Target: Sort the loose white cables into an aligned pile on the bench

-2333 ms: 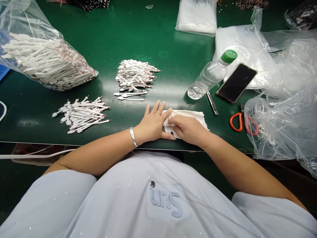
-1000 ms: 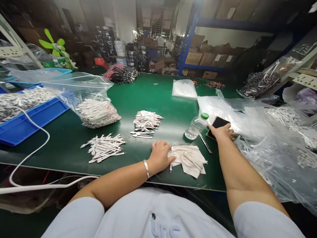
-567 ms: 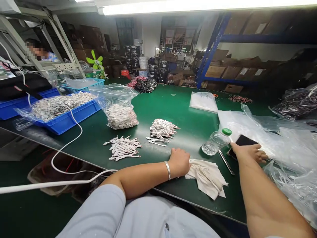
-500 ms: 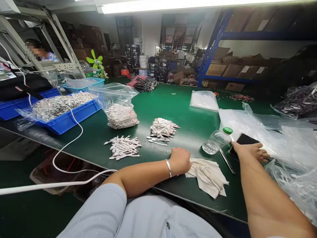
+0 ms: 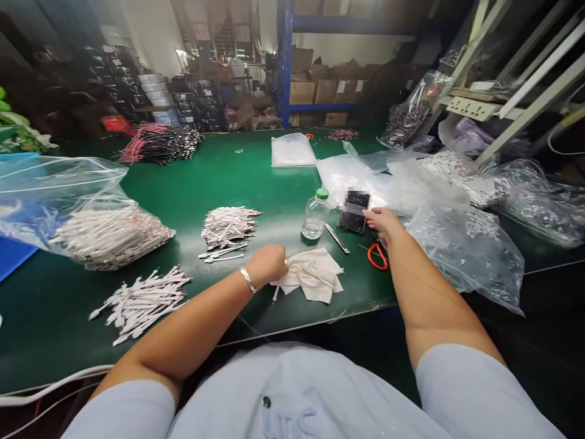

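Note:
My left hand (image 5: pixel 269 265) is closed in a fist on the table, at the left edge of a crumpled cream cloth (image 5: pixel 315 274). A small white cable end pokes out below it; what the fingers hold is hidden. My right hand (image 5: pixel 384 222) grips the right edge of a black phone (image 5: pixel 355 212), whose screen is lit. Red-handled scissors (image 5: pixel 378 256) lie just below that hand. Left of the phone are a metallic pen-like tool (image 5: pixel 337 238) and a clear bottle (image 5: pixel 315 214) with a green cap. Short white cables form one pile (image 5: pixel 228 227) and a nearer pile (image 5: pixel 141 302).
A plastic bag (image 5: pixel 114 235) full of white cables stands at left. Flat clear bags (image 5: pixel 356 174) and more bagged cables (image 5: pixel 484 183) cover the right side. Pink and black wires (image 5: pixel 158 143) lie at the back left. The table's front edge (image 5: pixel 320 323) runs close to my body.
My view has swung to the right. The phone's dark screen is now lit, and my right hand has shifted from over it to its right edge. My left fist stays by the cloth.

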`<state>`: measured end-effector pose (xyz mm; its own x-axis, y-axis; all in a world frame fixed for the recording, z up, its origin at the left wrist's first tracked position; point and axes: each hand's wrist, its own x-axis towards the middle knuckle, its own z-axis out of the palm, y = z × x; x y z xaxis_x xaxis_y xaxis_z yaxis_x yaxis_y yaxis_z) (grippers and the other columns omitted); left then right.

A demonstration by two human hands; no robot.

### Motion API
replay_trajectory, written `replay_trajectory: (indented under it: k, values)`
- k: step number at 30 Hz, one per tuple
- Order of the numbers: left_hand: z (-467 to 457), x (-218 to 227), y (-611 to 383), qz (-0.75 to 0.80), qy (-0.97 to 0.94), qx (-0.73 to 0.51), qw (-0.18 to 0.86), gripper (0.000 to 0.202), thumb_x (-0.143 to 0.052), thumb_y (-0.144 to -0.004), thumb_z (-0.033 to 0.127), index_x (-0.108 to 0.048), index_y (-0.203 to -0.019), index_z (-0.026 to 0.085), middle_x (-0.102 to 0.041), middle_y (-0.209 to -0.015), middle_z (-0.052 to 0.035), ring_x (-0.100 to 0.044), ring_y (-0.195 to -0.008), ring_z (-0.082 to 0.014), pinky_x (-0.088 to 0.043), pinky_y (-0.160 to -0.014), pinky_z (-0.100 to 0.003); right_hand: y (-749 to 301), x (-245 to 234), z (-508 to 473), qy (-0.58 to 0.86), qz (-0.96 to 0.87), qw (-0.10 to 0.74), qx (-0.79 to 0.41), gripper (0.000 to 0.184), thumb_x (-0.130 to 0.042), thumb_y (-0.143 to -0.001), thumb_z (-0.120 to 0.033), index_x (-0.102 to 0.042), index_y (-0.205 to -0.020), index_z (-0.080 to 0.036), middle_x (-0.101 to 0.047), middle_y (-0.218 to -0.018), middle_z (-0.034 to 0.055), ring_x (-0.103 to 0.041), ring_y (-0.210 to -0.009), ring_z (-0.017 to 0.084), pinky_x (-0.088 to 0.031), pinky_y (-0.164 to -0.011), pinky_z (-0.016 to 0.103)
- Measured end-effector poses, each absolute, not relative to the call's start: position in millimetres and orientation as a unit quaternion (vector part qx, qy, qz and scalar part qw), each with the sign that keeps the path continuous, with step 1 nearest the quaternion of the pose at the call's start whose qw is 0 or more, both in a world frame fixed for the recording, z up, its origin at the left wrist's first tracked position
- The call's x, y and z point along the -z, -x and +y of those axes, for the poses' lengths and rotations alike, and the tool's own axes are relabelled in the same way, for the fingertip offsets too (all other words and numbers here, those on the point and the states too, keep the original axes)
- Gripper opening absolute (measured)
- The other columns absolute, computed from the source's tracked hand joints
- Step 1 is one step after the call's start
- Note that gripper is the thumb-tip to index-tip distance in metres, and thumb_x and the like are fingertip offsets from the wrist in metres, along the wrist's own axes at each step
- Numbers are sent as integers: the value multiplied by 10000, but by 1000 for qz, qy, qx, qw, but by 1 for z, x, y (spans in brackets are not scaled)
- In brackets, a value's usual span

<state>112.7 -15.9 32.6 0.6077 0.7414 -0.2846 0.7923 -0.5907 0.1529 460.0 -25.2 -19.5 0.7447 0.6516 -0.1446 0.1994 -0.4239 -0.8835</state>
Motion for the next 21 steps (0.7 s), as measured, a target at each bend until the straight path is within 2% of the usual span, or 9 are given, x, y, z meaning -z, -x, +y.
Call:
replay_trajectory:
  k: [4, 7, 10, 13, 17, 21]
  values:
    - [-16, -30, -110, 440, -882, 87, 146, 258, -510, -775, 171, -670, -972, 128, -715, -951, -123, -654, -885, -240, -441, -701, -292, -462, 13, -25, 807, -269, 446, -277, 609, -817, -668, -299, -540, -1190, -152, -681, -916, 85, -634, -792, 183, -478, -639, 259]
    - [-11, -24, -107, 445, -876, 78, 167, 242, -507, -759, 186, -652, -949, 154, -717, -896, -78, -644, -786, -201, -409, -618, -268, -463, 5, -26, 795, -295, 430, -308, 567, -883, -558, -258, -612, -1049, -173, -704, -927, 62, -639, -838, 194, -468, -691, 268]
    - [-6, -19, -104, 442, -876, 69, 179, 210, -496, -759, 206, -634, -911, 167, -711, -862, -60, -627, -734, -185, -380, -585, -263, -463, -1, -28, 787, -313, 419, -327, 545, -902, -516, -235, -624, -981, -183, -716, -922, 49, -644, -853, 199, -467, -712, 274]
    - [-6, -16, -103, 438, -878, 65, 182, 225, -477, -775, 226, -625, -933, 163, -701, -837, -68, -612, -710, -192, -360, -579, -275, -463, -2, -28, 790, -316, 415, -322, 637, -907, -498, -217, -580, -1043, -174, -714, -949, 62, -651, -859, 205, -477, -700, 275]
    - [-13, -18, -104, 429, -885, 63, 172, 380, -452, -797, 208, -564, -1155, 143, -688, -839, -77, -610, -737, -210, -354, -605, -287, -466, 4, -26, 794, -319, 415, -309, 774, -908, -475, -190, -509, -1138, -167, -710, -992, 73, -658, -889, 223, -498, -702, 280]
    - [-18, -22, -106, 432, -882, 66, 176, 310, -441, -794, 182, -579, -1072, 168, -677, -858, -68, -605, -753, -202, -350, -620, -283, -470, 10, -23, 797, -316, 421, -296, 823, -916, -446, -167, -495, -1153, -178, -708, -979, 76, -658, -902, 244, -518, -691, 289]
